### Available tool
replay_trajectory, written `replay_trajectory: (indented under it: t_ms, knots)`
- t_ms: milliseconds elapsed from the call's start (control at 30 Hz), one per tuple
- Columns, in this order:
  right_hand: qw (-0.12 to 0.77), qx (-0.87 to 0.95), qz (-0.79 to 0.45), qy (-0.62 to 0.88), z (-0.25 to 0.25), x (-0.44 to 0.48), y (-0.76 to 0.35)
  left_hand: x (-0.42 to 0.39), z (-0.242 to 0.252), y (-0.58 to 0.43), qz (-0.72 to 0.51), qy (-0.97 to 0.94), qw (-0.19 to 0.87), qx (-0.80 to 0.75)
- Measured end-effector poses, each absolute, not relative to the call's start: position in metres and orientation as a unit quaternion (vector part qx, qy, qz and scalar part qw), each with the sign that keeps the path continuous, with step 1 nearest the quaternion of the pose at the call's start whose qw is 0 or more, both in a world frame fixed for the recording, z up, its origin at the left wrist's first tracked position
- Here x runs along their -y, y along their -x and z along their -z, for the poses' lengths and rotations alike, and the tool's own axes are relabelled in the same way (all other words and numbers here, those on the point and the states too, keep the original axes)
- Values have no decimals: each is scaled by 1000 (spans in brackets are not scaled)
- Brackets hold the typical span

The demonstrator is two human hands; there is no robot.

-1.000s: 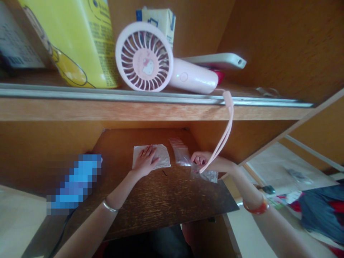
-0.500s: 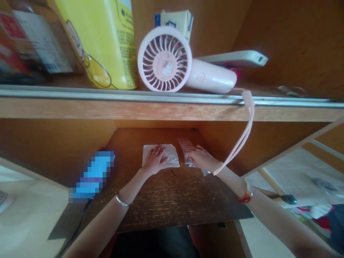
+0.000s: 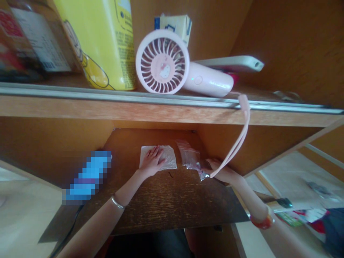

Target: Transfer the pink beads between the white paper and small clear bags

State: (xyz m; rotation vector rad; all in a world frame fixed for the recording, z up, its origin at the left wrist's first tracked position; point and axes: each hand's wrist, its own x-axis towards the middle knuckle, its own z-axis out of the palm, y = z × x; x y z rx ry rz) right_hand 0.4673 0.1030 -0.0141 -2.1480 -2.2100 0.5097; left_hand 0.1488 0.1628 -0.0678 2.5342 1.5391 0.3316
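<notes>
i'm pressing the left hand (image 3: 152, 162) flat and open on a crinkly white packet (image 3: 169, 159), right hand (image 3: 217, 173) touching a clear plastic bag (image 3: 188, 154) (can't tell if it's gripping).

Pink handheld fan (image 3: 161, 61) on wooden shelf (image 3: 134, 111)

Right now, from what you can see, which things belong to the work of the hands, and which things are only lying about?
In use: left hand flat on a white crumpled sheet; right hand at a clear plastic bag.

Lying about, on the shelf: pink Hello Kitty handheld fan, yellow box, small paper carton.
</notes>
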Motion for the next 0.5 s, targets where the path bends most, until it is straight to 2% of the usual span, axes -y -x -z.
replay_trajectory:
  t_ms: [300,500]
  knots:
    - [45,689,-261,675,16,-108,-467,-165,74,-146,-126,-851,77,-504]
    - [79,695,-244,672,1,-103,-461,-169,72,-148,-117,-851,85,-505]
